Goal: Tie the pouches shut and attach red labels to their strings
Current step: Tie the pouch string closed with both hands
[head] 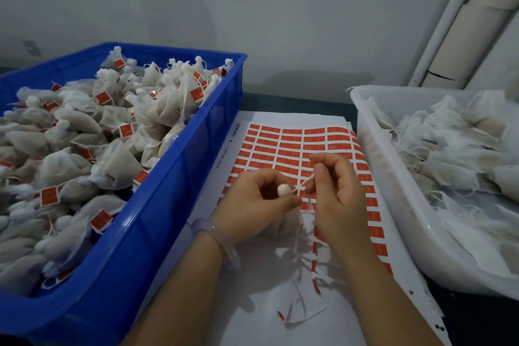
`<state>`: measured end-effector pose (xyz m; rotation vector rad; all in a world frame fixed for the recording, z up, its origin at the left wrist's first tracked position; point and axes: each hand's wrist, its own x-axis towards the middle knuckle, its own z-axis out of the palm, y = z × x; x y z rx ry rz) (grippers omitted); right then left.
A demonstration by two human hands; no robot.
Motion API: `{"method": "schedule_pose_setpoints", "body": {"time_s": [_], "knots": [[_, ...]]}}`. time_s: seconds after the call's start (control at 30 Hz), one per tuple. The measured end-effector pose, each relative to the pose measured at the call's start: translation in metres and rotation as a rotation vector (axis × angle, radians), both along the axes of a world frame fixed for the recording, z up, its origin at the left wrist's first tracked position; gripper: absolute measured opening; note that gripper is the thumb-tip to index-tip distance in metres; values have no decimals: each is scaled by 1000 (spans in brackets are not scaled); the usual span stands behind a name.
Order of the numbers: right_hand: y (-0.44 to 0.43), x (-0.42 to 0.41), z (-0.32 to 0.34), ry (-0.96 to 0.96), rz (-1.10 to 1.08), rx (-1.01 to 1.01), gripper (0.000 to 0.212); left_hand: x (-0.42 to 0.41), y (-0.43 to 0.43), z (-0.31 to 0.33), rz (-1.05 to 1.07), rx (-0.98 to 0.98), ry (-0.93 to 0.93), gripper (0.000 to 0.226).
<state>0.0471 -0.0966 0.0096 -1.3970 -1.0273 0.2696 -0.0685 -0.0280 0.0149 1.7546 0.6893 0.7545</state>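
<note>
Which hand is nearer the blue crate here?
Left. The left hand, gripping a pouch, sits just right of the blue crate; the right hand, pinching the pouch's string, is farther right, beside the white bin.

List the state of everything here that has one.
Pouch, neck gathered, no label visible.
String, pulled taut.
Left grip, holds the pouch neck.
Right grip, pinches the string.
Label sheet, partly peeled.
Blue crate pouches, tied, labelled.
White bin pouches, loose, unlabelled.

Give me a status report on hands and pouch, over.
Left grip holds pouch by the neck. Right grip pinches its string, pulled taut. Label sheet underneath, nothing blocking.
</note>
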Motion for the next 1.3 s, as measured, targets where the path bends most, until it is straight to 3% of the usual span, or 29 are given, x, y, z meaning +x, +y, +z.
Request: {"method": "schedule_pose_setpoints", "body": {"time_s": [0.1,0.33,0.47,0.6,0.7,0.87,1.07,1.2,1.3], "knots": [[1,-1,-1,12,-4,-6,7,0,0,3,43,-74,-105,11],[0,-8,-1,-70,28,5,16,5,-7,6,-4,-210,-306,20],[-1,-1,1,-215,64,-14,18,-2,-1,8,-59,-243,-208,21],[-3,7,4,-253,150,-110,24,-4,3,8,-163,-214,50,10],[-4,9,4,-267,177,-95,26,-4,5,9,-189,-221,143,9],[-3,8,2,-266,225,-103,33,-9,8,12,-165,-226,112,11],[-3,4,4,-260,201,-71,27,-11,7,14,-130,-136,47,19],[-3,1,4,-218,169,-54,27,-9,1,12,-218,-96,-6,16],[-3,3,4,-172,160,-29,24,-11,2,11,-170,-64,-68,11]]}}
